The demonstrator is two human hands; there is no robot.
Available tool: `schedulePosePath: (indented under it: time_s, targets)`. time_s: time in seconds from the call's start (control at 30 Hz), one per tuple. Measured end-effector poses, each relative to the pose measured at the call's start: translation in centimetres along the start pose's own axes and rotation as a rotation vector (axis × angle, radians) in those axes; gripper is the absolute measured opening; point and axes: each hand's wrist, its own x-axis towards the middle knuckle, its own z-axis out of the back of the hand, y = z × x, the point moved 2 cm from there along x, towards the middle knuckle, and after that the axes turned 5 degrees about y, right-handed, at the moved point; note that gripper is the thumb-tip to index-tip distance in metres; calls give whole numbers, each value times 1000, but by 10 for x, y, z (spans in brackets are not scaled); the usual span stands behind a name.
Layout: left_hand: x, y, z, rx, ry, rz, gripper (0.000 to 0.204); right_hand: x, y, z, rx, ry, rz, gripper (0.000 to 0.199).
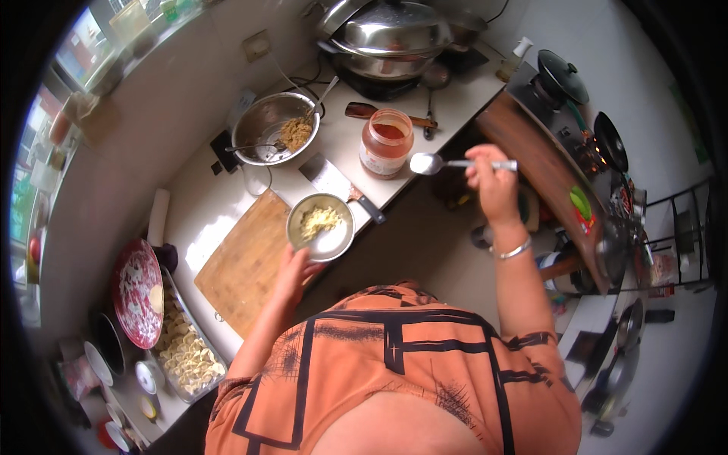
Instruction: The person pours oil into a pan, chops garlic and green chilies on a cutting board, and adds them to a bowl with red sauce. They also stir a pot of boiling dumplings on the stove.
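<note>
The small metal bowl [331,244] is gripped at its near rim by the left hand [293,273], beyond whose fingertips it lies. The spoon [453,163] is clasped by its handle in the right hand [493,180], its head extended left of the curled fingers.

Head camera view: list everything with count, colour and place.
Small bowl: one, silver, centre
Chopped bits: many, pale yellow, inside
Counter: one, white, centre
Jar: one, reddish, on counter
Spoon: one, silver, right of jar
Cleaver: one, silver blade, by small bowl
Cutting board: one, tan, on counter
Mixing bowl: one, silver, beyond board
Lidded pot: one, silver, top
Tray of pieces: one, greyish, lower left
Round dish: one, red-white, left
Pans: two or more, dark, right
Small items: several, mixed, edges
Shirt: one, orange-black, bottom
Left hand: one, bare, holding small bowl
Right hand: one, bare, holding spoon
</note>
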Motion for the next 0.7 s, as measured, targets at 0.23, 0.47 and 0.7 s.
schedulePosePath:
  time_s: [0.23, 0.47, 0.7]
  targets:
    - [25, -6, -20, -24, -173, -42, 47, 120, -51, -42, -9, 305, -35, 14]
    - [42, -13, -62, -123, -408, -56, 47, 179, -101, -54, -220, 569, 142, 9]
    - [55, -3, -100, -202, -531, -55, 41, 185, -124, -75, -5, 714, 102, 10]
